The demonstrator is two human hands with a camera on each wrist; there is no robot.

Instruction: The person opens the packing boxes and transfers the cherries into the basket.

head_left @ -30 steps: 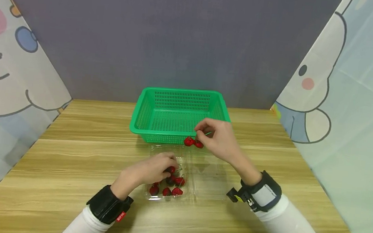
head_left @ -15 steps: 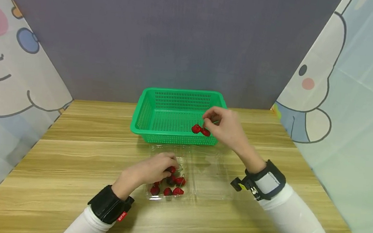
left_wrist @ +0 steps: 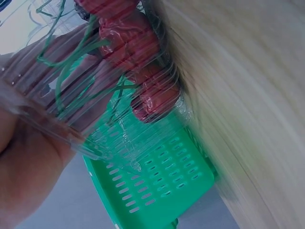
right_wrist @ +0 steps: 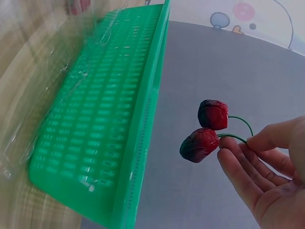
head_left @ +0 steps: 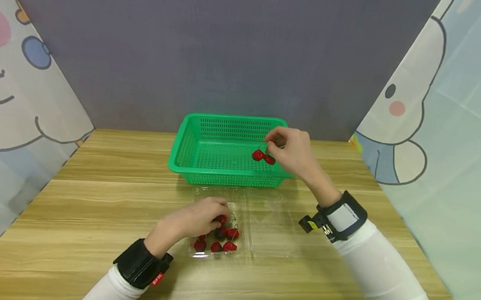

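My right hand (head_left: 290, 150) is over the right part of the green plastic basket (head_left: 221, 173), pinching thin green stems between thumb and fingers. Two red cherries (head_left: 258, 155) hang from those stems; in the right wrist view the cherries (right_wrist: 199, 145) dangle side by side below the fingertips. My left hand (head_left: 195, 217) reaches into the clear plastic box (head_left: 213, 256), bent fingers over the red and dark cherries (head_left: 231, 233) there. Through the box wall in the left wrist view, fingers lie beside green stems (left_wrist: 61, 90); I cannot tell whether they grip any.
The box's clear lid (head_left: 274, 230) lies flat, opened to the right. Close behind the box stands the basket, before a grey back wall (head_left: 241, 48). Printed cartoon panels (head_left: 464, 133) border the wooden table (head_left: 99, 213) on both sides.
My right hand has moved away from me and slightly right, carrying the two cherries from the basket's near rim to over its inside. The left hand stays in the box.
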